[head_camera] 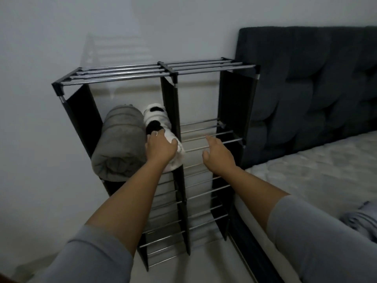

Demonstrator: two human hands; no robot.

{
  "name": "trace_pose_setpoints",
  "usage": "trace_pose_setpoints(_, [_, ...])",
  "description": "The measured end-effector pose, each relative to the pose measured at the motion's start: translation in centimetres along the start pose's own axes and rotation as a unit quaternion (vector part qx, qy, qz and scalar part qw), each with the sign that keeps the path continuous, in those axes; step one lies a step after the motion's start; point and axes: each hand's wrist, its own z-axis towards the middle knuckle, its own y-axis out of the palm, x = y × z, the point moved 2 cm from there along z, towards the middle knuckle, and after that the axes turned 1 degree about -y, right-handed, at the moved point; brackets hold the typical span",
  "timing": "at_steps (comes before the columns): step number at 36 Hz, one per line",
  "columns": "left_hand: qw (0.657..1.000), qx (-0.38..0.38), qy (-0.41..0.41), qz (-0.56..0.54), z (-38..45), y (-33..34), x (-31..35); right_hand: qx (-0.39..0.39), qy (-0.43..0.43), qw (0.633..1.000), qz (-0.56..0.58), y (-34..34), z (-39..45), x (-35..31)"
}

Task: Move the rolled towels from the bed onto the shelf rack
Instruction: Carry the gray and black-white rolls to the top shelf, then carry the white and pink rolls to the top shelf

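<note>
A black-framed shelf rack (167,71) with metal rods stands against the wall beside the bed. In its upper left compartment lies a rolled grey towel (120,139), with a rolled white-and-black towel (156,117) beside it on the right. My left hand (161,148) grips the near end of the white-and-black towel. My right hand (217,154) hovers with fingers spread in front of the upper right compartment, holding nothing. A grey towel (362,220) lies on the bed at the right edge, partly out of view.
The bed (316,176) with a light mattress lies to the right, its dark tufted headboard (316,82) against the wall. Lower rack tiers (204,193) show bare rods. A pale wall (61,48) stands behind the rack.
</note>
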Motion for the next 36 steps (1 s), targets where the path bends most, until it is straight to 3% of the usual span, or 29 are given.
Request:
trace_pose_setpoints(12, [0.989,-0.128,0.068,-0.031,-7.3,8.8,10.8,0.075,0.159,0.984,0.005,-7.6,-8.4,12.8])
trace_pose_setpoints(19, [0.967,-0.205,0.148,-0.027,-10.6,13.6,17.8,0.107,0.253,0.961,0.005,-11.2,-12.7,19.3])
trace_pose_setpoints(27, [0.926,-0.305,0.220,-0.038,-13.3,19.3,24.4,0.157,0.377,0.913,0.019,-14.4,-17.1,26.4])
trace_pose_setpoints(36, [0.873,-0.393,0.287,-0.031,-14.7,26.6,31.5,0.214,0.516,0.829,0.031,-16.7,-20.9,32.9])
